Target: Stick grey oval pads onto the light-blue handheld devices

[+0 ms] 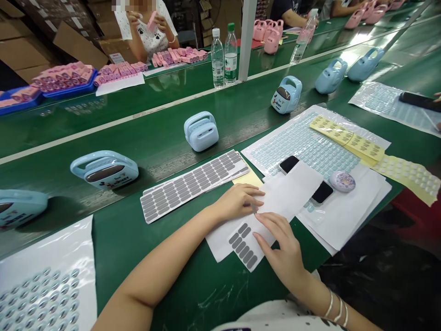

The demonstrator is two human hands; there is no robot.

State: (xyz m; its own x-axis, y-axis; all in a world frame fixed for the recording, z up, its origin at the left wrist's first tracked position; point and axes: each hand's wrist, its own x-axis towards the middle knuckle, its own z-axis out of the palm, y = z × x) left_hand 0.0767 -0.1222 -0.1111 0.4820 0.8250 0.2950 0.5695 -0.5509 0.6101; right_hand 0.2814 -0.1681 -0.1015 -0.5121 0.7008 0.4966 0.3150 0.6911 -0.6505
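Note:
A white sticker sheet (pixel 254 248) with several grey oval stickers left on its near end lies on the green work surface, on top of plain white paper (pixel 292 191). My left hand (pixel 237 201) rests on the sheet's far part, fingers stretched out. My right hand (pixel 280 236) is over the sheet's right edge, thumb and forefinger apart, their tips close to the grey stickers. Whether a small piece is at the fingertips I cannot make out. Fuller grey sticker sheets (pixel 193 184) lie stacked just beyond my left hand.
Light-blue handled devices (pixel 201 131) stand in a row on the belt beyond. To the right are a sheet of clear stickers (pixel 303 142), yellow sticker strips (pixel 347 138), a phone (pixel 322 192) and a round patterned object (pixel 342 181). A co-worker (pixel 148 27) sits opposite, behind pink pieces (pixel 179 56).

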